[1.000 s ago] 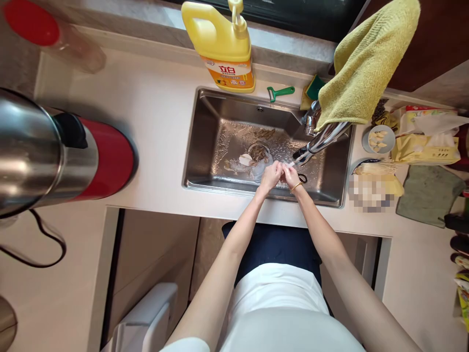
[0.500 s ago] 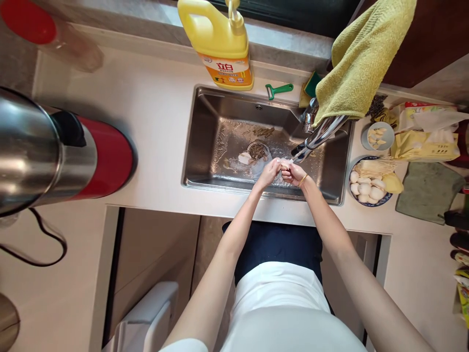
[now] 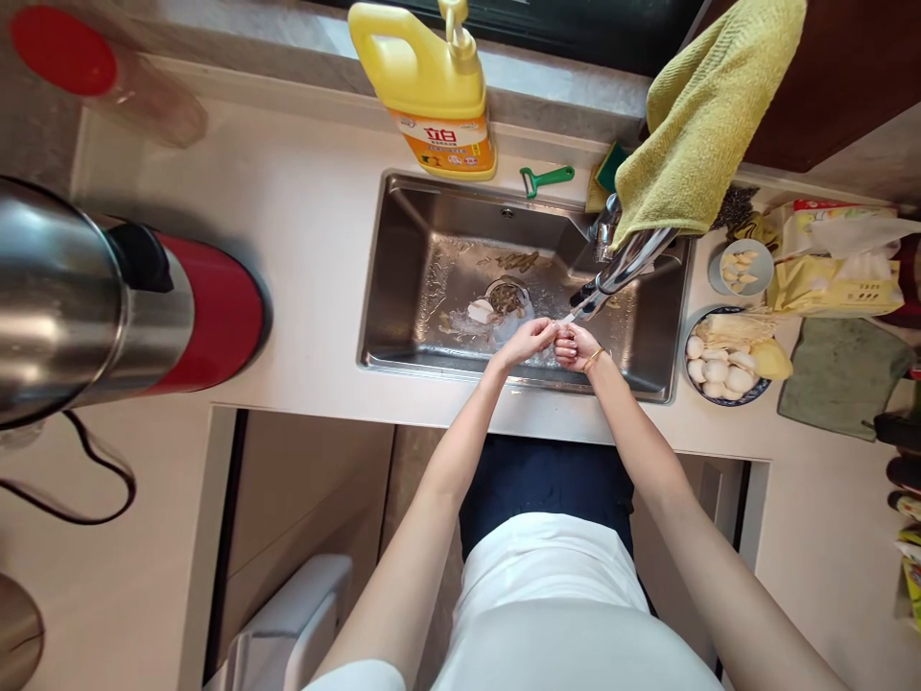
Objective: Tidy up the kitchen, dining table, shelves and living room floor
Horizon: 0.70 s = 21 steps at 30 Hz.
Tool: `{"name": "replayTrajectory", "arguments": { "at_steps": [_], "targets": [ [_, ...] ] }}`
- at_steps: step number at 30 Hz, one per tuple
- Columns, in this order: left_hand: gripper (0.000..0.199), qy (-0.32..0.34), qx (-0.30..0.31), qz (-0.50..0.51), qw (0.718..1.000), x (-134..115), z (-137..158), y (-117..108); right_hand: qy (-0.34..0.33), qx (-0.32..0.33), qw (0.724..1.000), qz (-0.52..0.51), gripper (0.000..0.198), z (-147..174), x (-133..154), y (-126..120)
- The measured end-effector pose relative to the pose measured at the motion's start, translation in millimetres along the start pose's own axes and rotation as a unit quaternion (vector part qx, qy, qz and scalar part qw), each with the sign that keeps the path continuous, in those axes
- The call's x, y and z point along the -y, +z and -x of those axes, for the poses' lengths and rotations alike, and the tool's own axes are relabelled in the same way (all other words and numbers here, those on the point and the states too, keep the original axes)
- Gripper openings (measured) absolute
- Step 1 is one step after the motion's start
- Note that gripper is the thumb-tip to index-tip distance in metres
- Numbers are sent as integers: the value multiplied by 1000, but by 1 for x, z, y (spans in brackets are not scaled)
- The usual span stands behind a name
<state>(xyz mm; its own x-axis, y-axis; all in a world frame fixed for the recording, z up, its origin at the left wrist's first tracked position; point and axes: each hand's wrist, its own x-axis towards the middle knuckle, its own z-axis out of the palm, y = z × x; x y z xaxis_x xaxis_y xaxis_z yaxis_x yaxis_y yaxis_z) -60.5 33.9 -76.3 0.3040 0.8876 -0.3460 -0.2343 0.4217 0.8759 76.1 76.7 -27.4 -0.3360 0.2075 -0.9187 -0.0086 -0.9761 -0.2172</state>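
Over the steel sink (image 3: 403,288), my left hand (image 3: 528,343) and my right hand (image 3: 576,347) meet close under the tap (image 3: 627,271). Fingers of the left hand are pinched together; those of the right are curled in. Whatever lies between them is small and hidden by the fingers. A thin pale stream of water seems to fall from the spout onto them. Beneath, by the drain strainer full of brown scraps (image 3: 507,296), lie a white piece (image 3: 481,311) and what looks like a clear plastic bag (image 3: 512,328). Peel strips (image 3: 519,260) lie farther back.
Right of the sink stand a bowl of white mushrooms (image 3: 720,372) and a small bowl of garlic cloves (image 3: 741,269). Behind it are a yellow detergent jug (image 3: 438,91) and a green peeler (image 3: 551,177). A yellow towel (image 3: 709,125) drapes the tap. A red-and-steel appliance (image 3: 208,312) stands left.
Both hands have shifted slightly down, towards my body, and stay together under the tap. The small pale thing between the fingers shows less now. Objects in the sink look unmoved.
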Motion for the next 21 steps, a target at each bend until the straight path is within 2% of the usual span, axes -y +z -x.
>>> {"name": "replayTrajectory", "arguments": {
  "at_steps": [2,4,6,8,10,14,16,21],
  "targets": [
    [48,-10,-75,51,996,4,-3,6,-91,-65,992,65,43,-5,-4,7],
    [44,-2,-170,83,982,10,-7,13,-178,-111,971,113,34,-11,-8,13],
    [39,16,-242,77,967,15,-9,18,-227,-121,959,122,30,-15,-10,16],
    [32,27,-282,31,959,18,-10,20,-254,-118,954,104,33,-17,-12,15],
    [28,32,-293,-45,955,20,-8,19,-262,-119,954,86,37,-17,-12,10],
    [29,62,-230,-187,953,22,-3,10,-259,-127,952,101,41,-18,-13,-1],
    [32,80,-214,-211,950,23,-3,6,-258,-131,948,134,42,-20,-13,-2],
    [34,81,-221,-235,943,23,-9,2,-258,-143,937,187,39,-23,-9,3]
  ]
}}
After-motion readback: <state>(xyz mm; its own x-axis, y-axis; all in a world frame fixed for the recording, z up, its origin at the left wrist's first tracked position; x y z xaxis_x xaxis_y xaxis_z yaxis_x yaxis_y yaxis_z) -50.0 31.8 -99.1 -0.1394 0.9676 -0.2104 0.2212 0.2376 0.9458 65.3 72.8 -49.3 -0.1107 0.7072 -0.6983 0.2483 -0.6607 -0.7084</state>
